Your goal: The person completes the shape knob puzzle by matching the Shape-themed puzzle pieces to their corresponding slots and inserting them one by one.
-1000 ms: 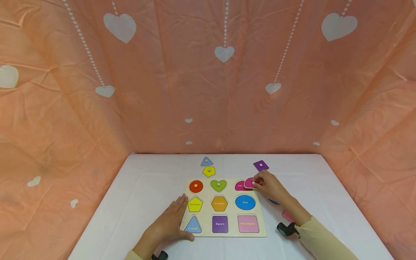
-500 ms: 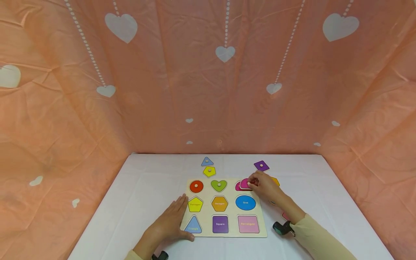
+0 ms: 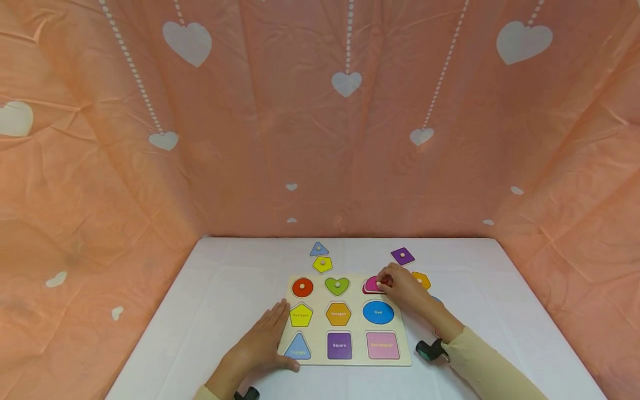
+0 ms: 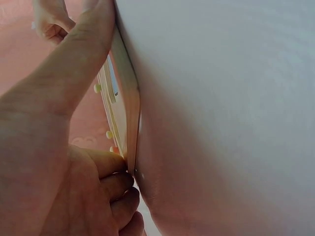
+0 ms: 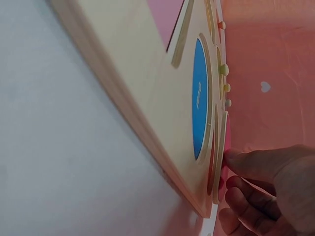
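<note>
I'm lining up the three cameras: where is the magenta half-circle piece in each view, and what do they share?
Head: lower half, right of centre; the right hand pinches the magenta half-circle piece.
Left wrist: can't be made out; only the right hand shows, top left.
Right wrist: right of centre, the magenta half-circle piece nearly edge-on at the thumb.
Shared landmark: the wooden puzzle board.

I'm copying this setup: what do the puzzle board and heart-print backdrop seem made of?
Puzzle board: probably wood, smooth and pale, judging by its bare tan edge. Heart-print backdrop: thin fabric or plastic sheeting, with a soft sheen, judging by its wrinkles.
</note>
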`<state>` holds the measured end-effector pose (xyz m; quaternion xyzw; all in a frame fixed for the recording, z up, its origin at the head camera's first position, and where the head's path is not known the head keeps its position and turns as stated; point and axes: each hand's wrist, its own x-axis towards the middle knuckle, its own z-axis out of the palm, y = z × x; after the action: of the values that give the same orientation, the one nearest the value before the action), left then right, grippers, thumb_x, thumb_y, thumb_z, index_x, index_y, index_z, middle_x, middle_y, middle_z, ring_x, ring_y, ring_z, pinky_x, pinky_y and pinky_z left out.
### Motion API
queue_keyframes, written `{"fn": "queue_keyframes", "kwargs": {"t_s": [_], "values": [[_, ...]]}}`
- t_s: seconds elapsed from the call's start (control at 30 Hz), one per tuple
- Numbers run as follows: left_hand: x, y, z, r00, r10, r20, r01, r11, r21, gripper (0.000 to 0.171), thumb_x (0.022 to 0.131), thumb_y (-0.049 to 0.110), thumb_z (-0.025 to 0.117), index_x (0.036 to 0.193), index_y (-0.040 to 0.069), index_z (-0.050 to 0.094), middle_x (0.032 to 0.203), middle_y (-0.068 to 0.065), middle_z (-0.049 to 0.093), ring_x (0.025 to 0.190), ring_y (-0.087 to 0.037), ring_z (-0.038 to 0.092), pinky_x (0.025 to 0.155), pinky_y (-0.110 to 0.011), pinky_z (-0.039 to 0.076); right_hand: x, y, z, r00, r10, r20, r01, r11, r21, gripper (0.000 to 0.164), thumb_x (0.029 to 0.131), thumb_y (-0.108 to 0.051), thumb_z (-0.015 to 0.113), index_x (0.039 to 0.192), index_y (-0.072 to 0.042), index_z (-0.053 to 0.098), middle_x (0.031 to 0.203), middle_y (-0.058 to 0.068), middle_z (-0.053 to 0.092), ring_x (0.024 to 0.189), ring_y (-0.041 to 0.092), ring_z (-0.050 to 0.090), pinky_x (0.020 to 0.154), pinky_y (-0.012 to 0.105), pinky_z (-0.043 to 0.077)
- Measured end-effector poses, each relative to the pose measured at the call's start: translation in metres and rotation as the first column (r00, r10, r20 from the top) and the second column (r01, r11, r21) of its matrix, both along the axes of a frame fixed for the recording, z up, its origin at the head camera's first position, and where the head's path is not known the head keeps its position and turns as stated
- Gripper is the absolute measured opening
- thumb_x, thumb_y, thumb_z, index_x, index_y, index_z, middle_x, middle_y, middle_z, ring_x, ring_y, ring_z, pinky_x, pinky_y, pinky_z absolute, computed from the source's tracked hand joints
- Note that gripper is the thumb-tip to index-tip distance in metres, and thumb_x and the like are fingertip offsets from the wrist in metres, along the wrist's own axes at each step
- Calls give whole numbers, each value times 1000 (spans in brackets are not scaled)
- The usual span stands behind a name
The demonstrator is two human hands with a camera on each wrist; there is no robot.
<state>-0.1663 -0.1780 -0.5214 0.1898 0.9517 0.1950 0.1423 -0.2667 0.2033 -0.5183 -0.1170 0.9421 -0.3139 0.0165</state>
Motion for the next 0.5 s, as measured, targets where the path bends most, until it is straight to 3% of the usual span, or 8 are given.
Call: {"fn": "queue_keyframes", "kwargs": {"t_s": [0.5], "values": [[1, 0, 2, 1000, -5, -8, 5, 1000, 3, 139, 66, 59, 97, 167, -6, 27, 177, -22, 20, 165, -37, 18, 133, -55, 19, -4, -5, -2, 999, 30, 15, -31, 999, 26, 9, 97, -10, 81, 104, -9, 76, 93, -1, 60, 85, 14, 56, 80, 25, 58]]}}
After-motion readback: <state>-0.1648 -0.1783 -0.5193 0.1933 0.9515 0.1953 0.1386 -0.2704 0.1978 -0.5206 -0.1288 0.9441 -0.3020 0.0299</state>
